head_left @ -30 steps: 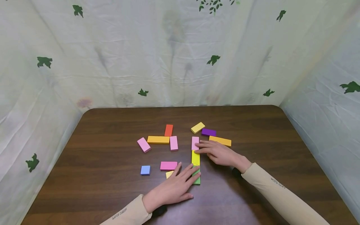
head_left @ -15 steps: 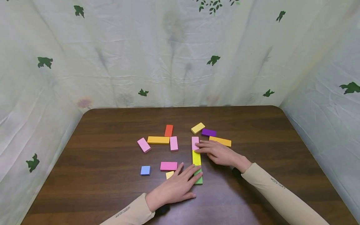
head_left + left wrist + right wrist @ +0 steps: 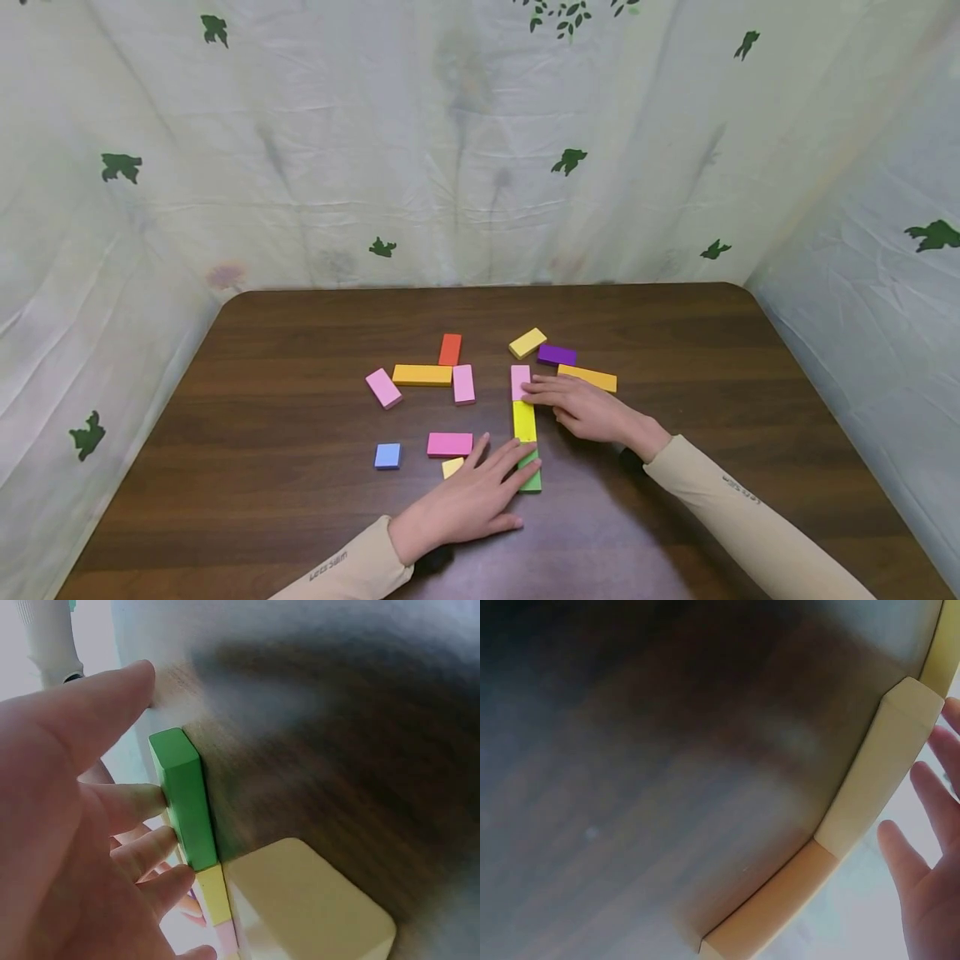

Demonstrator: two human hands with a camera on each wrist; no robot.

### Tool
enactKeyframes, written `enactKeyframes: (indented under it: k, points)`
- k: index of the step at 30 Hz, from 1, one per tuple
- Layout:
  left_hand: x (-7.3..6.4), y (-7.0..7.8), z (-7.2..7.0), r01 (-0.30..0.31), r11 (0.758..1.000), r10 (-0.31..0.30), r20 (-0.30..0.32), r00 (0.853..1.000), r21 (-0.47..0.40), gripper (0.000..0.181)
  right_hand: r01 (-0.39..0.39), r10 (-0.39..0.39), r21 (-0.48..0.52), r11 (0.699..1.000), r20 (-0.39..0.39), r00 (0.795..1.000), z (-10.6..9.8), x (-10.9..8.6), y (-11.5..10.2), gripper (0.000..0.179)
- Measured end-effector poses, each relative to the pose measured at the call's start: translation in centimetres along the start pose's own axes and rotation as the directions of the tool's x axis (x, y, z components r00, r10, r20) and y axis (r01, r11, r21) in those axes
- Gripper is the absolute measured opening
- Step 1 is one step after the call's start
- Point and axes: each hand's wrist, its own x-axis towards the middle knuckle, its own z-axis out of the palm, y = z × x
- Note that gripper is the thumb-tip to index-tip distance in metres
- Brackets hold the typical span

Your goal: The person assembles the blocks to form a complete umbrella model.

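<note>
In the head view a pink block (image 3: 521, 382), a yellow block (image 3: 524, 421) and a green block (image 3: 531, 477) lie end to end in a column. My left hand (image 3: 472, 500) spreads flat over the lower end, its fingertips touching the green block. The left wrist view has the green block (image 3: 184, 799) under several fingertips, the thumb apart from it. My right hand (image 3: 588, 408) reaches in from the right with extended fingers; its fingertips touch the pink block near the joint with the yellow one. Part of the green block is hidden by the left fingers.
Left of the column lie a red block (image 3: 450, 349), an orange block (image 3: 422, 375), several pink ones, a blue block (image 3: 387, 456) and a partly covered pale yellow block (image 3: 452, 467). A purple block (image 3: 557, 355) and another orange block (image 3: 587, 377) lie behind the right hand.
My left hand has moved slightly right, and the green block and lower end of the yellow block have shifted right with it. The right hand has stayed almost still.
</note>
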Motion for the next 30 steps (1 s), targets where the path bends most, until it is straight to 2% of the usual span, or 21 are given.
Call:
enactKeyframes:
  k: [7, 16, 21, 26, 30]
  points:
    - [-0.14, -0.12, -0.07, 0.000, 1.000, 0.000, -0.001, 1.000, -0.009, 0.071, -0.020, 0.020, 0.005, 1.000, 0.009, 1.000, -0.06, 0.02, 0.01, 0.045]
    - [-0.14, -0.08, -0.29, -0.004, 1.000, 0.004, 0.004, 1.000, -0.001, 0.070, 0.000, 0.000, 0.003, 1.000, -0.008, 1.000, -0.04, 0.09, 0.06, 0.045]
    - [-0.18, -0.02, -0.30, -0.013, 1.000, 0.013, -0.012, 1.000, 0.026, 0.070, 0.005, -0.005, 0.006, 1.000, -0.010, 1.000, 0.01, 0.08, 0.05, 0.045]
    - [-0.15, -0.03, -0.36, -0.012, 0.999, 0.013, -0.028, 1.000, 0.033, 0.069, -0.025, 0.025, 0.007, 1.000, 0.019, 0.999, -0.09, 0.11, -0.06, 0.045]
    - [0.26, -0.45, -0.75, 0.013, 1.000, -0.012, -0.039, 0.999, 0.026, 0.068, -0.007, 0.007, 0.019, 1.000, 0.000, 1.000, -0.18, 0.05, 0.04, 0.046]
